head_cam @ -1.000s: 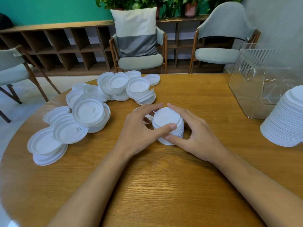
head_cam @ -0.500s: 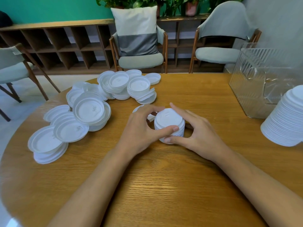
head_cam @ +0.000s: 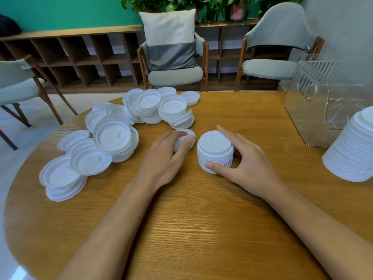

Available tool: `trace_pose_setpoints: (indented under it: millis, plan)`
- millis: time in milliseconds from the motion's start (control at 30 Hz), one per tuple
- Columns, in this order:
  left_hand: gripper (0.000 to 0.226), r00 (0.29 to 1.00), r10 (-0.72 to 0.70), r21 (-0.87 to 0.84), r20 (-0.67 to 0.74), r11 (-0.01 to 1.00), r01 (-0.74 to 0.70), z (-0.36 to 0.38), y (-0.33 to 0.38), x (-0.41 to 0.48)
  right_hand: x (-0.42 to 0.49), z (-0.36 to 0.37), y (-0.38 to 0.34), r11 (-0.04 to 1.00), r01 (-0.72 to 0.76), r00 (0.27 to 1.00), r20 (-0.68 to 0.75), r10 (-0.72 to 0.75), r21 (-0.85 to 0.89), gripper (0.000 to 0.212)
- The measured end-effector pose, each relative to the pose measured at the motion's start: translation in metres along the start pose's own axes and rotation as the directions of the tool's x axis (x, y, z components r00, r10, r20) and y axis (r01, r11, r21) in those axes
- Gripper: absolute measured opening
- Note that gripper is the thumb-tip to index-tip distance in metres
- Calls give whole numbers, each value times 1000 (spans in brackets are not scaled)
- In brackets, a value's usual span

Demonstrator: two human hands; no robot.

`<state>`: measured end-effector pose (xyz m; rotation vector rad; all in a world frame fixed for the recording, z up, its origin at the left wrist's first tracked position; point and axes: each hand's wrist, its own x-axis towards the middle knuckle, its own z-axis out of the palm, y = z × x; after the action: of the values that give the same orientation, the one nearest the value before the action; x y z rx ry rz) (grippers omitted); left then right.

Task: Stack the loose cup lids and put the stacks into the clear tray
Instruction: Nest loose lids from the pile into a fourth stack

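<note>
On the table (head_cam: 201, 223), the right hand (head_cam: 248, 164) clasped the stack (head_cam: 215, 150), judged light and slippery, by its sides; the left hand (head_cam: 167, 156) pinched one flimsy lid (head_cam: 179, 142).

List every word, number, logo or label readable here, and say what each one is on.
None can be read.
small lid stack, gripped by the right hand: raised marks on top, too faint to read.
loose lids: moulded centre marks, too blurred to read.
single lid in the left hand, clear tray, tall lid stack: no print shows.
</note>
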<state>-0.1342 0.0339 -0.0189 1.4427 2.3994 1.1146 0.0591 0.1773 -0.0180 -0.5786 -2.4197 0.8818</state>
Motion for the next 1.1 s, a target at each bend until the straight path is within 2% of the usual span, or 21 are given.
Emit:
trace_pose_setpoints:
  millis: [67,267,367,600,667,767,900,1100]
  plan:
    - [63,1000,-10,50,15,999,9,-1,1,0,0,0,0,1000,0,1000,4,0,-3,93]
    - [55,1000,-26,64,8,998,26,-9,5,-1,0,-2,-2,1000,-4,1000,-4,4,20,93]
    - [56,1000,-9,143,19,990,7,-7,2,-1,0,-2,-1,1000,-6,1000,-8,6,30,92]
    - [36,987,117,111,-110,988,-105,-4,3,0,1,-1,-2,999,-19,1000,-6,19,33,88]
    - [26,961,158,29,-228,987,-155,-4,9,-1,1,0,-1,999,-13,1000,-17,13,40,87]
    - [19,937,45,-211,-346,970,-124,-7,17,-2,1,1,-1,999,-2,1000,-20,3,54,83]
    - [17,943,-112,-514,-314,855,-69,-10,27,0,1,2,0,997,5,1000,-19,-3,78,81]
    - [23,930,-256,-701,-263,714,-2,-14,28,2,1,2,0,997,11,1000,-9,-10,82,82]
